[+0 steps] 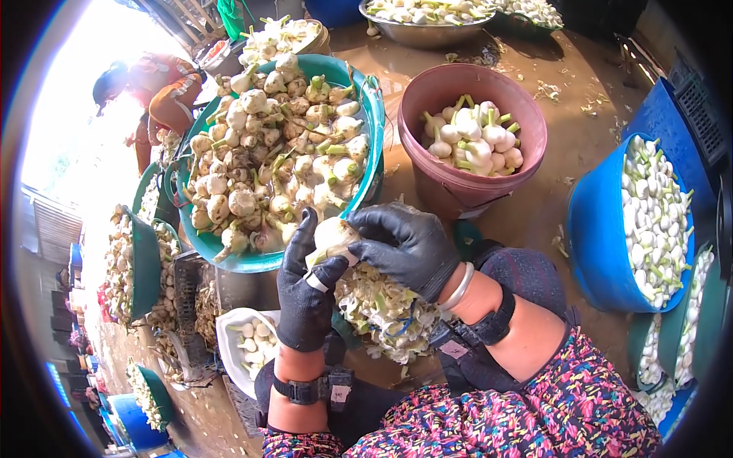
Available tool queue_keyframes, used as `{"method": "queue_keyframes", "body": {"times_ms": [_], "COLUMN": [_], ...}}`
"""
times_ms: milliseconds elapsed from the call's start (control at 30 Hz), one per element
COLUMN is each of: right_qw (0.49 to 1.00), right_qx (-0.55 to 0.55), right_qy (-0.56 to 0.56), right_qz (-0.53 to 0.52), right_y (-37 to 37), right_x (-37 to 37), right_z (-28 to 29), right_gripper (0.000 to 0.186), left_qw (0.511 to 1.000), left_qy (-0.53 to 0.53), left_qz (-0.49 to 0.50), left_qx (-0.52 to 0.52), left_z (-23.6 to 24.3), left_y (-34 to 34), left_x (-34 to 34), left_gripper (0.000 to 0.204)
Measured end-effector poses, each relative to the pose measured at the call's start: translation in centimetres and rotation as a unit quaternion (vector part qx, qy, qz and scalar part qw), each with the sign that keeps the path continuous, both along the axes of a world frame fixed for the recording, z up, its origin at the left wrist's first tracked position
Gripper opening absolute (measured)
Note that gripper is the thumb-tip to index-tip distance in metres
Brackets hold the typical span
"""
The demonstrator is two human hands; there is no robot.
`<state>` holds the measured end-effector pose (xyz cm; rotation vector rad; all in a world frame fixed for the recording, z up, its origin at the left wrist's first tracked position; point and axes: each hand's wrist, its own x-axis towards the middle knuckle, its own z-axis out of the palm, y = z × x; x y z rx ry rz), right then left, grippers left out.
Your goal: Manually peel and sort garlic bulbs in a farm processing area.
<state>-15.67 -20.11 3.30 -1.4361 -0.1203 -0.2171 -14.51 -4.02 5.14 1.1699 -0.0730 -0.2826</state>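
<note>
Both my hands wear black gloves and meet at one garlic bulb (333, 231) in front of me. My left hand (305, 301) is closed around it from the left, with a white band across the thumb. From the right, my right hand (412, 246) pinches the bulb's side between thumb and fingertips. Just beyond them stands a large green tub (263, 262) heaped with soiled garlic bulbs (243, 200). Beneath my hands lies a pile of peeled garlic skins and trimmings (389, 317).
A pink bucket (427, 172) with cleaned white bulbs stands ahead to the right. Farther right is a blue tub (592, 244) full of garlic. A white container (229, 336) with bulbs sits left of my left forearm. At the upper left, another person (164, 91) bends over.
</note>
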Motion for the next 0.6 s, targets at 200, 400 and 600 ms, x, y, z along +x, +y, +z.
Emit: {"method": "queue_keyframes", "body": {"times_ms": [200, 400, 600], "right_qw": [0.953, 0.893, 0.935], "right_qx": [-0.273, -0.407, -0.327], "right_qy": [-0.111, -0.150, -0.099], "right_qz": [-0.074, -0.116, -0.092], "right_y": [0.3, 1.0, 0.7], "right_x": [-0.3, -0.9, -0.4], "right_z": [0.0, 0.2, 0.0], "right_gripper": [0.019, 0.014, 0.009], "left_qw": [0.988, 0.979, 0.984], "left_qy": [-0.085, -0.079, -0.019], "left_qz": [0.003, -0.013, -0.121], "left_qx": [0.130, 0.186, 0.132], "left_z": [-1.0, -0.2, 0.5], "left_y": [0.4, 0.5, 2.0], "left_x": [0.3, 0.1, 0.1], "left_gripper": [0.071, 0.070, 0.068]}}
